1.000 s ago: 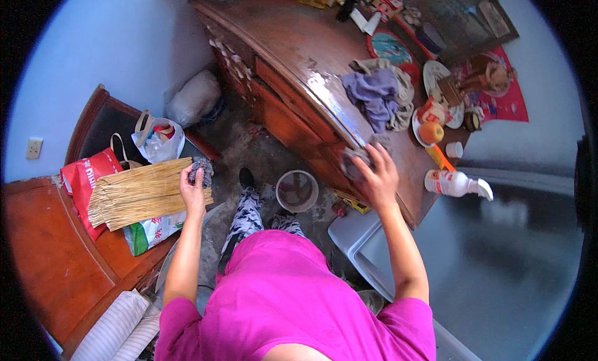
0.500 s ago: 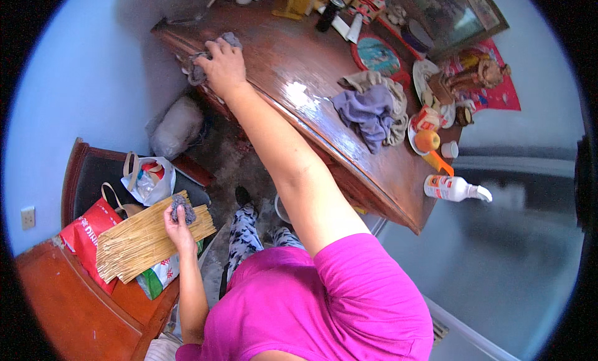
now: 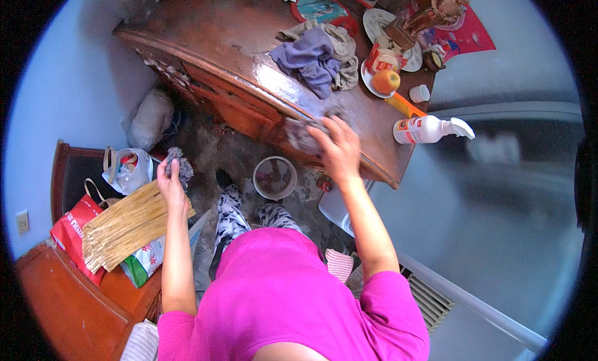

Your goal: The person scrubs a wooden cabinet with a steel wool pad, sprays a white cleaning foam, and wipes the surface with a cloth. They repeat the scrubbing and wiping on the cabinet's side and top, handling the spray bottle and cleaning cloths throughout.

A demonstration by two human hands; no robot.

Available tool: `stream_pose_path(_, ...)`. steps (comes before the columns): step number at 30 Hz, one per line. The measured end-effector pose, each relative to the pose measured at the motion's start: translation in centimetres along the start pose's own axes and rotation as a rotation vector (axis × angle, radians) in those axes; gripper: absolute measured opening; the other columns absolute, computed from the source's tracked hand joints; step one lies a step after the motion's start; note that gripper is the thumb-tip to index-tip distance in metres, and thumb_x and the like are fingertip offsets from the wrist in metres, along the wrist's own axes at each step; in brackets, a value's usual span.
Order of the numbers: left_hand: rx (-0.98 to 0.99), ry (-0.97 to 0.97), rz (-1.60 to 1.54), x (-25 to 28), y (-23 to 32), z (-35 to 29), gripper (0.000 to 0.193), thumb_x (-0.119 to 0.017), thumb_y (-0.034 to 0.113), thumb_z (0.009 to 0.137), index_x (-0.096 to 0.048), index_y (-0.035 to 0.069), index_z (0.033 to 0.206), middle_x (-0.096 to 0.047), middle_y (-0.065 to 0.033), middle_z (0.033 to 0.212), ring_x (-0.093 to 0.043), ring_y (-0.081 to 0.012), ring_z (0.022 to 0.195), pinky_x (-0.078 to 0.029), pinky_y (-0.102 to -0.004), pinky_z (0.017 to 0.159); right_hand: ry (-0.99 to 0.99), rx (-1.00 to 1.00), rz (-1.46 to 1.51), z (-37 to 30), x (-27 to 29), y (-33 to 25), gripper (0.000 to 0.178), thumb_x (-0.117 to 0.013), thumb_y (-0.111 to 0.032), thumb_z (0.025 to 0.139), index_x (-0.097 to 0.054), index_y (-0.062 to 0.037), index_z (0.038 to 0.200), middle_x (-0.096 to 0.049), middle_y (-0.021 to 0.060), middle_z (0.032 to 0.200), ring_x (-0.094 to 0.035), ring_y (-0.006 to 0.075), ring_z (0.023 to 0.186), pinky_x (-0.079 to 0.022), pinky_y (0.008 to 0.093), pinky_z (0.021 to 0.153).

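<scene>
My right hand (image 3: 339, 148) holds a grey cloth (image 3: 304, 134) against the front edge of the dark wooden cabinet top (image 3: 205, 34); part of the cloth hangs over the edge and looks blurred. In my left hand (image 3: 172, 185), raised at the left, is a fluffy grey rag (image 3: 180, 165), pinched between the fingers. Below that hand, a bundle of straw-coloured sticks (image 3: 124, 227) lies across some bags. A crumpled purple cloth (image 3: 309, 57) and a beige cloth (image 3: 344, 56) rest on the cabinet, beyond my right hand.
A white spray bottle (image 3: 423, 130) lies at the cabinet's right end, near an orange-handled tool (image 3: 405, 105), a white cup (image 3: 419, 93) and a plate with an apple (image 3: 385, 81). A round bucket (image 3: 275, 178) stands on the floor. Bags (image 3: 129, 170) sit on a wooden chair (image 3: 62, 299) at left.
My right hand has swept with its cloth from the cabinet's far left corner to its front edge at right. My view has shifted, and the left hand still holds its rag.
</scene>
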State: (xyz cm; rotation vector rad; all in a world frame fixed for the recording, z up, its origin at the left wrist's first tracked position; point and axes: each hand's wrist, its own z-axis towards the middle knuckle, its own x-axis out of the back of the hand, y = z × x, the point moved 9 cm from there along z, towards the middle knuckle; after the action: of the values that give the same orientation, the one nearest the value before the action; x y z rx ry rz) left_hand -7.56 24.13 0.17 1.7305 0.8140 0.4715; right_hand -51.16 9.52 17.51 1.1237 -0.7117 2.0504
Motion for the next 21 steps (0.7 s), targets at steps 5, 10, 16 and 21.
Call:
stream_pose_path(5,-0.025,-0.032,-0.085,-2.8,-2.1,-3.1,0.022,-0.072,0.019,0.102,-0.067,0.009,0.121,-0.073,-0.0002,0.113,-0.067,-0.0120,0.101,-0.055,-0.0313,0.090,-0.050,-0.124,-0.158,-13.2,8.5,8.4,0.037,-0.072,-0.009,0.081,-0.077,-0.0266,0.113,-0.069,0.0053,0.129,-0.064,0.0347,0.123,-0.053,0.0457,0.102)
stream_pose_path(10,0.063,0.017,-0.254,-0.1,-4.1,-5.9,0.023,-0.073,0.020,0.102,-0.066,0.007,0.120,-0.071,-0.0005,0.111,-0.063,-0.0107,0.099,-0.051,-0.0281,0.090,-0.182,-0.445,-0.090,-21.8,13.4,15.0,0.054,-0.067,0.008,0.078,-0.070,-0.0165,0.126,-0.064,0.0138,0.134,-0.059,0.0382,0.124,-0.047,0.0488,0.109)
stream_pose_path(16,0.156,0.232,-0.349,5.2,-5.8,-7.0,0.022,-0.073,0.022,0.102,-0.064,0.011,0.118,-0.068,0.0009,0.112,-0.062,-0.0116,0.102,-0.051,-0.0339,0.090,-0.078,-0.310,-0.102,-16.5,11.3,9.4,0.068,-0.061,0.012,0.079,-0.063,-0.0165,0.141,-0.056,0.0159,0.145,-0.052,0.0424,0.135,-0.043,0.0502,0.115)
stream_pose_path(21,0.235,0.250,-0.457,7.0,-8.0,-6.3,0.025,-0.075,0.025,0.101,-0.063,0.013,0.119,-0.066,0.0019,0.117,-0.060,-0.0121,0.109,-0.049,-0.0373,0.095,-0.101,-0.021,-0.219,-8.7,3.7,5.6,0.064,-0.064,0.005,0.080,-0.068,-0.0215,0.138,-0.057,0.0129,0.147,-0.056,0.0413,0.134,-0.049,0.0508,0.111)
